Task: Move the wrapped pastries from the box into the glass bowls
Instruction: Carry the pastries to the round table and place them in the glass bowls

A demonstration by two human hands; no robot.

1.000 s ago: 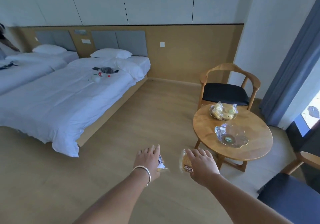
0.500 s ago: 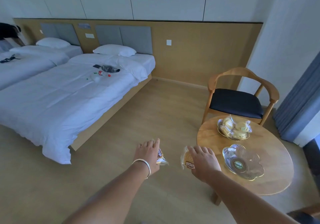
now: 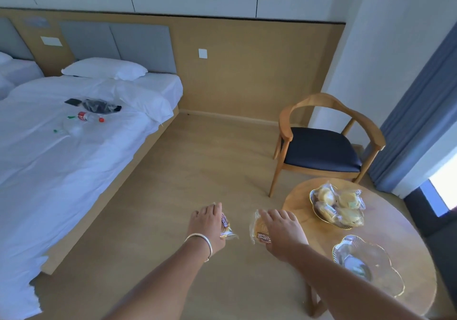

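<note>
My left hand, with a silver bangle on the wrist, grips a wrapped pastry over the floor. My right hand holds a second wrapped pastry just left of the round wooden table. On the table, the far glass bowl is filled with several wrapped pastries. The near glass bowl has no pastry in it and lies to the right of my right forearm. No box is in view.
A wooden armchair with a dark seat stands behind the table. A white bed with a bottle and a dark bag on it fills the left side. A blue curtain hangs at the right. Bare wooden floor lies between bed and table.
I have come closer to the table, which now sits larger and nearer at the lower right. Both hands keep their pastries, and my right hand has reached the table's left edge.
</note>
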